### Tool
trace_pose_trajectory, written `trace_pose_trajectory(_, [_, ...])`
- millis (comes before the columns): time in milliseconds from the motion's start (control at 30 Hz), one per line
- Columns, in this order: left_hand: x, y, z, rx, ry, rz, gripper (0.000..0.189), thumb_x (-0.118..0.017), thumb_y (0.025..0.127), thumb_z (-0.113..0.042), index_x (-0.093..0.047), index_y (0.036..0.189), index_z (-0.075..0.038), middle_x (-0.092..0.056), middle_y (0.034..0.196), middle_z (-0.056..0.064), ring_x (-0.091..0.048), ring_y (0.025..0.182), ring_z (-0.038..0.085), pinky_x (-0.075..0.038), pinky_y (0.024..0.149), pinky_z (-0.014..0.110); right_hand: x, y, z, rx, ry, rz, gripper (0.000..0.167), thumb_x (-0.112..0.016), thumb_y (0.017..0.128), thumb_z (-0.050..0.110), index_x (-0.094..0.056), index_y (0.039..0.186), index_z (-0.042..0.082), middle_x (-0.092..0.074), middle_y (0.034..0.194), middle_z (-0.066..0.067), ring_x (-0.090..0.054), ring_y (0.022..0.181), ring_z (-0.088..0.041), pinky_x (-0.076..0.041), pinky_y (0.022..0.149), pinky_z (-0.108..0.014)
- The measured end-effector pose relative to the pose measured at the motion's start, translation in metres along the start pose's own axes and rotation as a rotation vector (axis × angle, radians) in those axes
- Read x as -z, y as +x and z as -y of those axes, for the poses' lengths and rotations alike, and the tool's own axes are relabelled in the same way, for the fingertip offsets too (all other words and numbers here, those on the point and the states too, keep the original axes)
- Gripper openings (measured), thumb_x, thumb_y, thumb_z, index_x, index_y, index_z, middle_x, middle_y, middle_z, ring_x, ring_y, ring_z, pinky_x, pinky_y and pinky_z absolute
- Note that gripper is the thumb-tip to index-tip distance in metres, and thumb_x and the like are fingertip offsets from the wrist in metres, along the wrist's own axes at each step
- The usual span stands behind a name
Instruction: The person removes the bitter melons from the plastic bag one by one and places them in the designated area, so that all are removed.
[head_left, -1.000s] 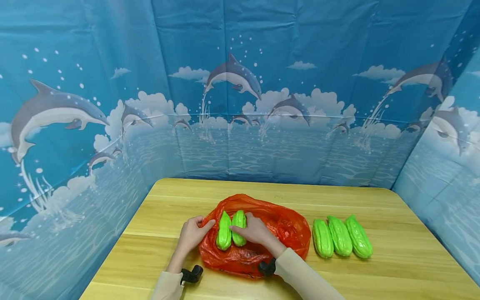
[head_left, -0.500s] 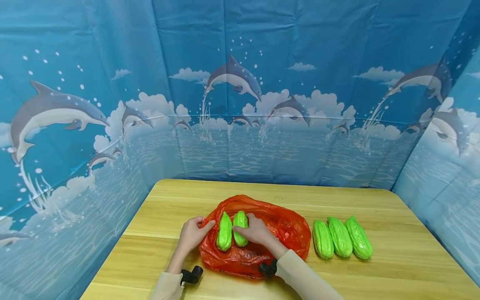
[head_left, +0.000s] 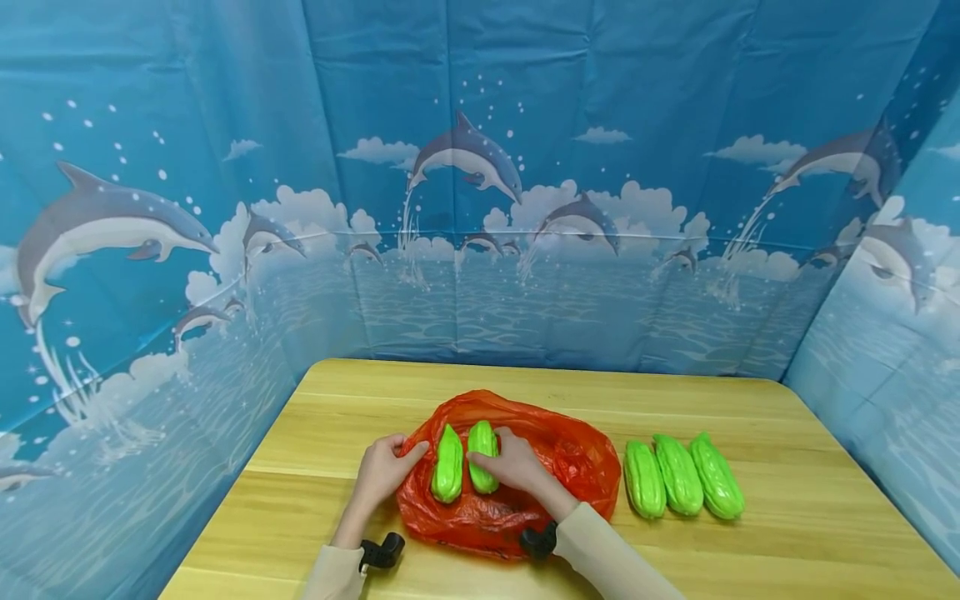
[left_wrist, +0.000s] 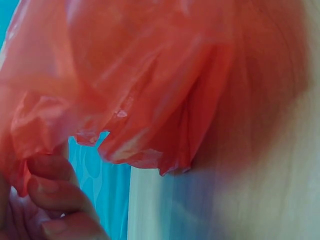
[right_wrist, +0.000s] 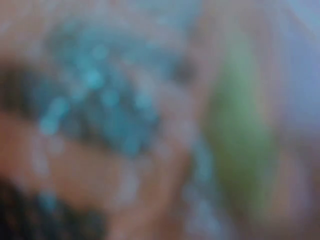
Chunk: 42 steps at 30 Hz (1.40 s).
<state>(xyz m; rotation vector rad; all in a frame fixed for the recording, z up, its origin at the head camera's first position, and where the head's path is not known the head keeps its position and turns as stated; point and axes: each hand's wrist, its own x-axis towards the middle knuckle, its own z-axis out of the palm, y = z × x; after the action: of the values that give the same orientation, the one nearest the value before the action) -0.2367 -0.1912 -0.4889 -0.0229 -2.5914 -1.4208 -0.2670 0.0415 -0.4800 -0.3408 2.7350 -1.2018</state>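
Head view: our left hand pinches the red bag just right of it, our right hand grips a green gourd inside at its fingertips, so we should spread the bag wide.

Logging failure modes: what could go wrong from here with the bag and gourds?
1. The bag looks thin; where the left hand pinches its edge, it could tear or slip.
2. The right wrist camera overlaps the bag's near edge in the head view and might snag it.
3. The right hand could lose its glossy gourd; its wrist view is too blurred to check.
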Motion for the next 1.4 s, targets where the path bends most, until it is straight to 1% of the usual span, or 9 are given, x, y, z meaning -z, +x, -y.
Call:
trace_pose_trajectory(233, [0.001, 0.001, -0.001, -0.005, 0.000, 0.005, 0.032, -0.069, 0.088, -0.031, -0.056, 0.068, -0.010, -0.045, 0.051, -0.002, -0.047, 0.044, 0.012, -0.036, 0.045, 0.024, 0.005, -0.003, 0.004, 0.004, 0.006, -0.015, 0.078, -0.070, 0.081, 0.047, -0.043, 0.131, -0.007, -0.056, 0.115, -0.024, -0.058, 0.099, -0.034, -0.048, 0.080, -0.048])
trace_pose_trajectory(467, [0.000, 0.001, 0.001, 0.021, -0.017, 0.013, 0.032, -0.069, 0.087, -0.032, -0.056, 0.069, -0.009, -0.049, 0.054, -0.002, -0.049, 0.046, 0.012, -0.038, 0.046, 0.024, 0.007, -0.006, 0.006, 0.017, 0.014, -0.018, 0.077, -0.071, 0.081, 0.046, -0.043, 0.130, -0.007, -0.058, 0.112, -0.021, -0.058, 0.094, -0.030, -0.049, 0.078, -0.046])
trace_pose_trajectory(667, [-0.001, 0.001, 0.002, 0.014, -0.008, 0.008, 0.031, -0.069, 0.087, -0.031, -0.057, 0.069, -0.009, -0.049, 0.053, -0.002, -0.048, 0.045, 0.012, -0.037, 0.045, 0.024, 0.009, -0.009, 0.009, 0.028, 0.038, -0.019, 0.077, -0.071, 0.082, 0.044, -0.042, 0.132, -0.006, -0.059, 0.108, -0.018, -0.059, 0.089, -0.025, -0.050, 0.074, -0.043])
trace_pose_trajectory(800, [-0.001, 0.001, 0.002, 0.019, -0.016, 0.014, 0.030, -0.069, 0.088, -0.030, -0.057, 0.069, -0.009, -0.050, 0.053, -0.002, -0.048, 0.045, 0.012, -0.037, 0.045, 0.023, 0.011, -0.010, 0.011, 0.038, 0.035, -0.026, 0.080, -0.071, 0.082, 0.045, -0.039, 0.135, -0.006, -0.058, 0.110, -0.019, -0.059, 0.091, -0.028, -0.050, 0.073, -0.044])
trace_pose_trajectory(933, [-0.001, 0.001, 0.001, 0.017, -0.018, 0.015, 0.031, -0.069, 0.088, -0.029, -0.056, 0.068, -0.009, -0.050, 0.053, -0.002, -0.048, 0.045, 0.012, -0.037, 0.045, 0.023, 0.012, -0.011, 0.011, 0.041, 0.028, -0.040, 0.081, -0.070, 0.082, 0.046, -0.038, 0.136, -0.005, -0.059, 0.110, -0.018, -0.059, 0.091, -0.028, -0.050, 0.071, -0.043])
trace_pose_trajectory(1167, [-0.002, 0.002, 0.002, 0.009, -0.006, 0.006, 0.036, -0.070, 0.087, -0.030, -0.051, 0.065, -0.009, -0.045, 0.052, -0.003, -0.044, 0.045, 0.012, -0.034, 0.045, 0.023, 0.018, -0.013, 0.014, 0.045, 0.038, -0.046, 0.081, -0.069, 0.082, 0.050, -0.039, 0.137, -0.002, -0.060, 0.106, -0.013, -0.059, 0.085, -0.020, -0.049, 0.067, -0.036])
trace_pose_trajectory(1267, [-0.002, 0.003, 0.003, 0.008, 0.000, 0.000, 0.037, -0.070, 0.087, -0.031, -0.050, 0.064, -0.010, -0.043, 0.051, -0.003, -0.043, 0.044, 0.012, -0.033, 0.046, 0.023, 0.021, -0.014, 0.016, 0.056, 0.043, -0.049, 0.080, -0.068, 0.083, 0.049, -0.040, 0.137, -0.002, -0.060, 0.104, -0.011, -0.059, 0.082, -0.019, -0.049, 0.065, -0.035])
trace_pose_trajectory(1400, [-0.002, 0.003, 0.004, 0.010, 0.002, -0.001, 0.037, -0.070, 0.087, -0.031, -0.050, 0.064, -0.010, -0.044, 0.051, -0.003, -0.045, 0.044, 0.012, -0.034, 0.046, 0.023, 0.023, -0.016, 0.019, 0.059, 0.054, -0.053, 0.079, -0.068, 0.083, 0.048, -0.039, 0.138, -0.001, -0.060, 0.104, -0.012, -0.058, 0.080, -0.018, -0.048, 0.063, -0.034])
